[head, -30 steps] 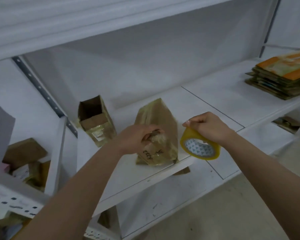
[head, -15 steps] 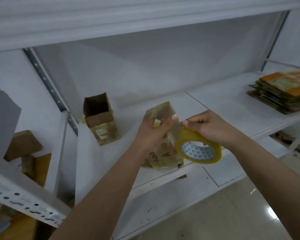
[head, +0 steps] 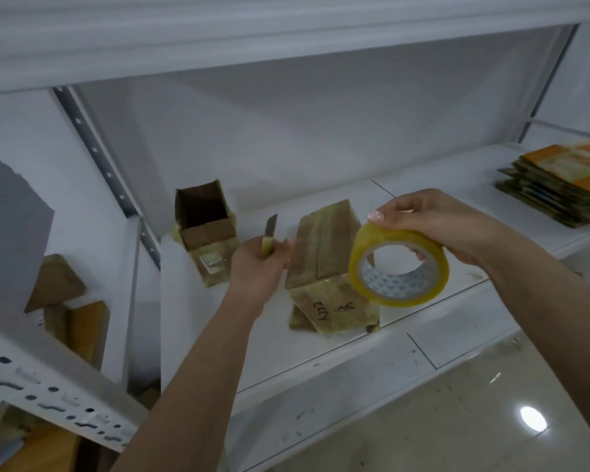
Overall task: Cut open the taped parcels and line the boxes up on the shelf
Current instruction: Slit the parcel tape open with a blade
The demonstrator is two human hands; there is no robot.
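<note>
The person stands at a white shelf (head: 321,356). The left hand (head: 258,264) is curled round the yellow handle of a small knife (head: 269,231), its blade pointing up and away, just left of the taped parcel (head: 327,267). That parcel stands upright near the front edge of the shelf, wrapped in glossy tape, with handwriting on its lower face. The right hand (head: 436,226) holds a roll of yellowish packing tape (head: 399,265) in the air in front of the parcel's right side, thumb on the outer rim and fingers hooked through the core. To the left of the knife hand, further back on the same shelf, stands an open box (head: 205,233), its top flaps up. Far to the right lies a stack of flattened cardboard (head: 559,185). In the bay to the left, more brown boxes (head: 72,301) sit lower down.
</note>
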